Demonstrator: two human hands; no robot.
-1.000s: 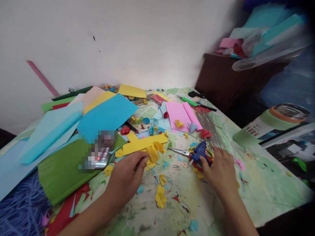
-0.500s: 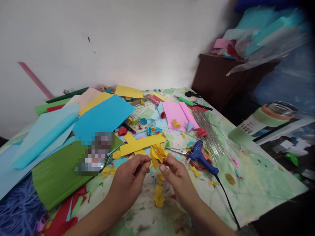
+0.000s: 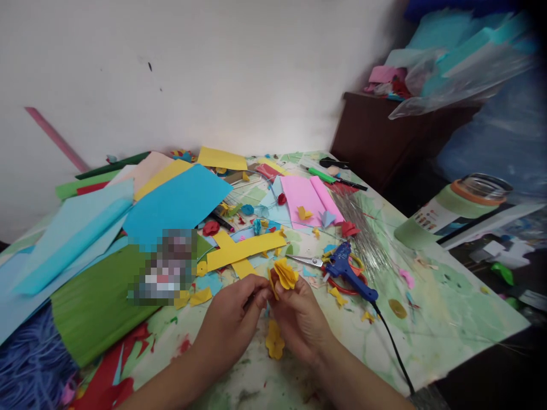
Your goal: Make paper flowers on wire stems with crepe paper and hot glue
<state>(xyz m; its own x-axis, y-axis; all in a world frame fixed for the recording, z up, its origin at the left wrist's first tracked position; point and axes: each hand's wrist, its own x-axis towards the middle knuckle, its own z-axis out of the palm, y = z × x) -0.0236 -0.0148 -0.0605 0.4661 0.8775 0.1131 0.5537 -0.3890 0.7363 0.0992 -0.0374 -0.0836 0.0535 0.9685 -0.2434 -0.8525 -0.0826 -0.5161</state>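
Both hands meet over the middle of the table and pinch a small yellow paper flower (image 3: 285, 273). My left hand (image 3: 233, 318) grips it from the left with fingers curled. My right hand (image 3: 297, 319) closes on it from the right, the petals sticking up above the fingertips. Another yellow paper flower (image 3: 274, 343) lies on the table under my hands. A blue glue gun (image 3: 348, 273) lies just right of my right hand, its black cord trailing to the table's front edge. Scissors (image 3: 306, 261) lie beside the glue gun.
Sheets of blue, green, yellow and pink paper (image 3: 175, 202) cover the table's left and back. A phone (image 3: 168, 267) rests on green paper. Thin wires (image 3: 363, 228) lie at the right. A green jar (image 3: 453, 213) lies on its side beyond the table. A dark cabinet (image 3: 384, 136) stands behind.
My right hand let go of the glue gun and came left to join the left hand on the yellow flower. Both hands then drew slightly nearer to me.
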